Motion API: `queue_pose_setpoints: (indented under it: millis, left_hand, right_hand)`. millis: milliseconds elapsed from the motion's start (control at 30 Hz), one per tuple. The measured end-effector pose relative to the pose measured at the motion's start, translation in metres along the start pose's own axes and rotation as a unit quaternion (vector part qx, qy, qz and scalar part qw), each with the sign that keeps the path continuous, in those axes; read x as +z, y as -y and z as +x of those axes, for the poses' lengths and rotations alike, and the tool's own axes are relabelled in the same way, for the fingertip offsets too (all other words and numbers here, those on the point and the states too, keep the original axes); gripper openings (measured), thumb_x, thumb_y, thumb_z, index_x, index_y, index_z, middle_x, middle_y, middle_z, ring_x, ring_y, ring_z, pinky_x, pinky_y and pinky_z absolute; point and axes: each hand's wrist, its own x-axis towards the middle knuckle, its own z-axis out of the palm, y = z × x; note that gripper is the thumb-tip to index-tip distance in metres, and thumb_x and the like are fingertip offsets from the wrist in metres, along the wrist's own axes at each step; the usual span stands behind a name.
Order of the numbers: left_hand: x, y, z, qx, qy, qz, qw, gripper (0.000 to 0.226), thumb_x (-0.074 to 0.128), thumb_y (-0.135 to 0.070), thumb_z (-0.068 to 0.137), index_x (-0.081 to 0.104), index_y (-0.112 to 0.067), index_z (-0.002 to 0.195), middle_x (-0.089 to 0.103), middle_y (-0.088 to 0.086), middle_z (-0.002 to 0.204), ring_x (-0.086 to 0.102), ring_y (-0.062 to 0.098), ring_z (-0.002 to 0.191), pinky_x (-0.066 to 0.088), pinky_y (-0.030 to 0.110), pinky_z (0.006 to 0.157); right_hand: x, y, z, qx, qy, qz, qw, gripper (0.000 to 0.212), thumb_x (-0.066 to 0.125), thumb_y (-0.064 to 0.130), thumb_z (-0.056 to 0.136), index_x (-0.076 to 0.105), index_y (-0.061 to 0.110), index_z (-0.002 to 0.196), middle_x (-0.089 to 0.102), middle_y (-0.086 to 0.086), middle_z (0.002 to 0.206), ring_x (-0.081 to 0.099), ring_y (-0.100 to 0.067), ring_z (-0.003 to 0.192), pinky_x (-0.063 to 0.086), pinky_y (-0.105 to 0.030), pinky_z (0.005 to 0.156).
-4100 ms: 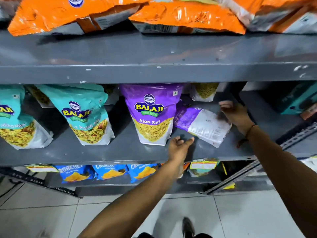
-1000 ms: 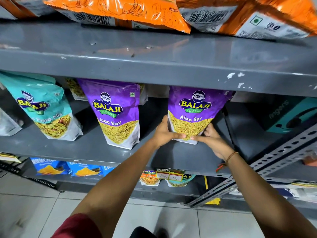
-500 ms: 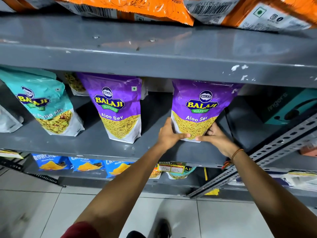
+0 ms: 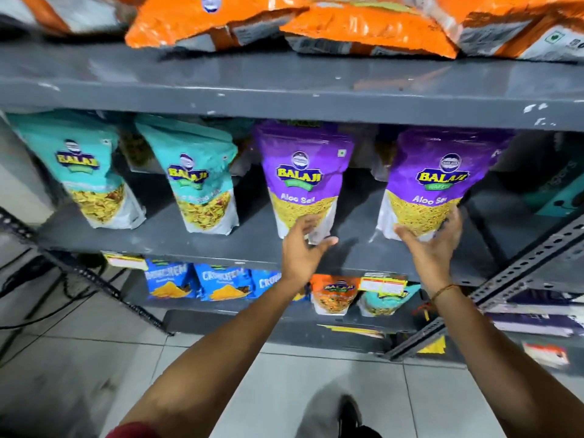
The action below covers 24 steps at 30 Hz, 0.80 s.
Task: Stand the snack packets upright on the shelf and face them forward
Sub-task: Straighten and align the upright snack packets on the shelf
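Observation:
Two purple Aloo Sev packets stand upright and face forward on the middle grey shelf (image 4: 252, 245): the left one (image 4: 303, 172) and the right one (image 4: 433, 181). Left of them stand two teal packets (image 4: 85, 172) (image 4: 199, 181), also upright. My left hand (image 4: 300, 248) hovers open in front of the lower corner of the left purple packet. My right hand (image 4: 433, 238) is open with fingers spread just before the base of the right purple packet; whether it touches the packet I cannot tell.
Orange packets (image 4: 363, 26) lie flat on the top shelf. Blue packets (image 4: 221, 282) and small orange and teal ones (image 4: 335, 292) sit on the bottom shelf behind price tags. A slotted metal upright (image 4: 505, 279) slants at the right. Tiled floor lies below.
Both hands have let go of the right purple packet, which now stands on its own. My left hand has moved left toward the other purple packet. The view has shifted left.

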Motion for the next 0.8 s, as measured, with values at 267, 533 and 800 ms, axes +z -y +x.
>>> queue_pose_setpoints:
  millis: [267,533,800]
  left_hand:
    - [-0.096,0.022,0.041,-0.057,-0.005,0.044,0.997,0.091,0.089,-0.019,0.062,0.039,-0.013,0.138,0.055,0.01,0.127,0.056,0.027,0.12,0.048,0.042,0.102]
    - [-0.093,0.04,0.088,-0.118,0.108,0.048,0.986,0.129,0.092,-0.024,0.056,0.009,-0.015,0.154,0.019,0.007,0.163,0.025,0.023,0.148,0.029,0.043,0.119]
    - [-0.078,0.057,0.108,-0.139,0.175,0.023,0.974,0.105,0.09,-0.041,0.044,0.041,-0.02,0.135,0.059,0.001,0.133,0.054,0.02,0.127,0.043,0.046,0.11]
  right_hand:
    - [0.076,0.035,-0.069,0.0,0.215,0.007,0.977,0.092,0.086,0.033,0.065,0.034,0.029,0.141,0.04,0.002,0.145,0.045,-0.016,0.127,0.041,-0.039,0.108]
    - [0.126,0.041,-0.047,0.083,0.337,0.051,0.937,0.099,0.08,0.0,0.071,0.022,0.021,0.147,0.042,0.004,0.139,0.048,-0.012,0.125,0.046,-0.01,0.083]
    - [0.144,0.022,-0.036,0.109,0.368,0.043,0.922,0.062,0.074,0.002,0.078,0.039,0.016,0.128,0.058,-0.003,0.134,0.059,-0.011,0.118,0.054,-0.021,0.091]
